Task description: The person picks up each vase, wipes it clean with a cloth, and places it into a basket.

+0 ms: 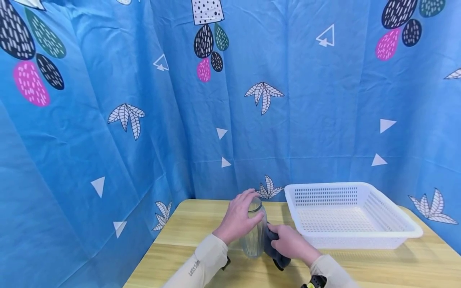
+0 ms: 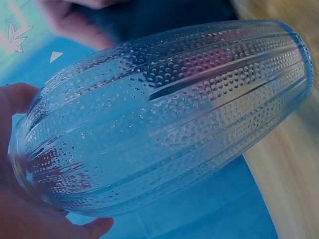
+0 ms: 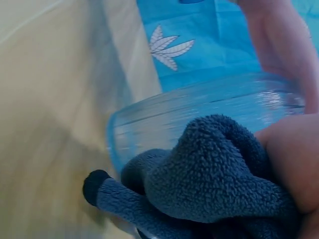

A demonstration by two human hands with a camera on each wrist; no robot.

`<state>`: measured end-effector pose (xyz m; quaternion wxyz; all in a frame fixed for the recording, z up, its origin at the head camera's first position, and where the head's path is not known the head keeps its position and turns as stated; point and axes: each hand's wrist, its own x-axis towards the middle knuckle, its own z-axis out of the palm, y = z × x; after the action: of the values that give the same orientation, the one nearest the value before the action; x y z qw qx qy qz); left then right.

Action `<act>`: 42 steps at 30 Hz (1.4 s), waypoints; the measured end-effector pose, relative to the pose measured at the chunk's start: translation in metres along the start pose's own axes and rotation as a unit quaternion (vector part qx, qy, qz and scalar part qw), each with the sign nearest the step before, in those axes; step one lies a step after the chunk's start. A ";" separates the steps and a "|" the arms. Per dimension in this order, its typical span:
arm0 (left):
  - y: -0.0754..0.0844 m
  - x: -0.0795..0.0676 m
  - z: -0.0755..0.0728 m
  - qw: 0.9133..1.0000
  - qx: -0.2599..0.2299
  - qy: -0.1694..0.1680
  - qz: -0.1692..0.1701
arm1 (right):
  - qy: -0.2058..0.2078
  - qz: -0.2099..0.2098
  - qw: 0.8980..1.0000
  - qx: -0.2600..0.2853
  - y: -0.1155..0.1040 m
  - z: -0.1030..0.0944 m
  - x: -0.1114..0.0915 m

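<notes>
A clear glass vase [image 1: 253, 240] with ribbed, dimpled sides stands near the middle of the table, slightly tilted if at all. My left hand [image 1: 239, 218] grips it round the neck and rim, thumb on the near side; the left wrist view shows the dimpled glass vase [image 2: 164, 119] at close range. Beside the vase, my right hand [image 1: 288, 241] holds a bunched dark grey towel [image 1: 272, 245] against the glass. In the right wrist view the fluffy towel [image 3: 214, 174] hangs in folds and hides part of the vase's side.
A white perforated plastic basket [image 1: 356, 236] stands on the right of the wooden table [image 1: 173, 240]. A blue patterned curtain [image 1: 230, 140] hangs behind the table and along its left side.
</notes>
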<state>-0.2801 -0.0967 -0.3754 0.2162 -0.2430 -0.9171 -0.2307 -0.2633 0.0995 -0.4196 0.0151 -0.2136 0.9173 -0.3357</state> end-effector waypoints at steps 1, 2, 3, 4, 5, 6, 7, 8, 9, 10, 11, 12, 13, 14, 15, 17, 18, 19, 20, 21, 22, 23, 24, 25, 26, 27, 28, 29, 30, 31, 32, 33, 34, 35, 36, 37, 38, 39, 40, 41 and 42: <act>0.000 0.000 0.000 1.000 -0.006 -0.003 -0.005 | -0.009 0.000 1.000 -0.001 0.003 0.003 0.000; 0.001 0.000 0.000 1.000 -0.011 -0.005 -0.009 | -0.018 0.002 1.000 0.001 0.006 0.005 0.000; 0.001 0.000 0.000 1.000 -0.016 -0.007 -0.013 | -0.024 0.003 1.000 0.002 0.008 0.007 0.001; 0.002 0.000 0.000 1.000 -0.018 -0.008 -0.016 | -0.027 0.004 1.000 0.003 0.010 0.008 0.001; 0.002 0.001 0.000 1.000 -0.017 -0.008 -0.018 | -0.027 0.003 1.000 0.000 0.011 0.008 0.002; 0.002 0.001 -0.001 1.000 -0.014 -0.008 -0.018 | -0.025 0.003 1.000 0.001 0.012 0.009 0.002; 0.003 0.002 0.000 1.000 -0.009 -0.005 -0.014 | -0.023 0.003 1.000 0.003 0.013 0.008 0.002; 0.003 0.002 0.000 1.000 -0.003 -0.001 -0.010 | -0.020 0.002 1.000 0.004 0.013 0.008 0.002; 0.003 0.002 0.000 1.000 0.003 0.003 -0.006 | -0.015 -0.001 1.000 0.002 0.013 0.007 0.002; 0.003 0.002 0.000 1.000 0.008 0.005 -0.003 | -0.011 -0.004 1.000 0.002 0.013 0.006 0.002; 0.003 0.002 0.000 1.000 0.012 0.007 -0.001 | -0.008 -0.003 1.000 0.002 0.013 0.005 0.001; 0.003 0.001 0.000 1.000 0.013 0.008 0.001 | -0.006 -0.001 1.000 0.009 0.012 0.004 0.001; 0.003 0.001 0.000 1.000 0.013 0.007 0.000 | -0.002 0.001 1.000 0.011 0.012 0.003 0.000; 0.004 0.000 0.000 1.000 0.012 0.005 -0.001 | 0.003 0.002 1.000 0.010 0.011 0.001 0.000; 0.004 0.000 0.000 1.000 0.011 0.004 -0.002 | 0.009 0.003 1.000 0.010 0.009 -0.001 -0.001; 0.005 0.000 -0.001 1.000 0.008 0.000 -0.005 | 0.022 0.005 1.000 0.009 0.006 -0.005 -0.001; 0.005 0.000 -0.001 1.000 0.007 -0.001 -0.007 | 0.029 0.005 1.000 0.007 0.003 -0.008 -0.001; 0.005 0.000 -0.001 1.000 0.007 -0.001 -0.009 | 0.037 0.006 0.999 0.001 0.000 -0.010 -0.002; 0.005 0.000 -0.001 1.000 0.007 -0.002 -0.010 | 0.044 0.007 0.999 -0.001 -0.002 -0.012 -0.002; 0.005 0.000 -0.001 1.000 0.009 -0.002 -0.011 | 0.052 0.009 0.999 0.000 -0.005 -0.015 -0.002; 0.005 0.000 -0.001 1.000 0.011 -0.002 -0.011 | 0.060 0.010 0.998 -0.001 -0.008 -0.017 -0.002; 0.005 0.000 -0.001 1.000 0.013 -0.001 -0.011 | 0.069 0.011 0.998 0.000 -0.011 -0.020 -0.002; 0.005 0.001 -0.001 1.000 0.016 0.000 -0.011 | 0.077 0.012 0.997 0.002 -0.014 -0.022 -0.003; 0.005 0.001 -0.001 1.000 0.019 0.000 -0.011 | 0.084 0.012 0.996 0.006 -0.016 -0.024 -0.003; 0.004 0.001 -0.001 1.000 0.021 0.001 -0.011 | 0.091 0.011 0.996 0.007 -0.018 -0.026 -0.003; 0.004 0.002 -0.001 1.000 0.022 0.002 -0.011 | 0.101 0.009 0.995 0.008 -0.020 -0.028 -0.003; 0.004 0.002 -0.001 1.000 0.022 0.003 -0.011 | 0.107 0.007 0.994 0.009 -0.021 -0.030 -0.003; 0.004 0.002 -0.001 1.000 0.022 0.004 -0.011 | 0.111 0.005 0.994 0.011 -0.022 -0.031 -0.002; 0.004 0.002 -0.001 1.000 0.023 0.004 -0.010 | 0.111 0.005 0.994 0.013 -0.023 -0.031 -0.002; 0.004 0.002 -0.001 1.000 0.023 0.005 -0.010 | 0.108 0.004 0.994 0.013 -0.023 -0.031 -0.001; 0.004 0.002 -0.001 1.000 0.023 0.005 -0.010 | 0.104 0.005 0.994 0.013 -0.023 -0.030 -0.001; 0.003 0.002 -0.001 1.000 0.024 0.005 -0.010 | 0.100 0.004 0.995 0.010 -0.022 -0.029 0.000; 0.003 0.002 0.000 1.000 0.024 0.006 -0.011 | 0.090 0.006 0.996 0.011 -0.021 -0.027 0.000; 0.003 0.002 0.000 1.000 0.024 0.006 -0.010 | 0.080 0.008 0.997 0.012 -0.019 -0.025 0.001; 0.003 0.002 0.000 1.000 0.025 0.007 -0.009 | 0.071 0.008 0.997 0.010 -0.018 -0.022 0.001; 0.002 0.001 0.001 1.000 0.025 0.007 -0.009 | 0.064 0.007 0.998 0.007 -0.015 -0.019 0.001; 0.002 0.001 0.001 1.000 0.026 0.008 -0.008 | 0.057 0.006 0.998 0.006 -0.013 -0.016 0.002; 0.001 0.001 0.002 1.000 0.027 0.008 -0.007 | 0.051 0.003 0.999 0.002 -0.010 -0.012 0.002; 0.001 0.000 0.002 1.000 0.026 0.009 -0.006 | 0.043 0.002 0.999 0.000 -0.007 -0.009 0.002; 0.001 0.000 0.003 1.000 0.028 0.009 -0.003 | 0.036 0.000 0.999 -0.004 -0.005 -0.006 0.002; 0.001 0.000 0.003 1.000 0.028 0.010 0.000 | 0.030 -0.003 1.000 -0.008 -0.002 -0.003 0.002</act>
<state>-0.2807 -0.0946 -0.3775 0.2325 -0.2344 -0.9209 -0.2075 -0.2646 0.0989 -0.4158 -0.0149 -0.2067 0.9192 -0.3348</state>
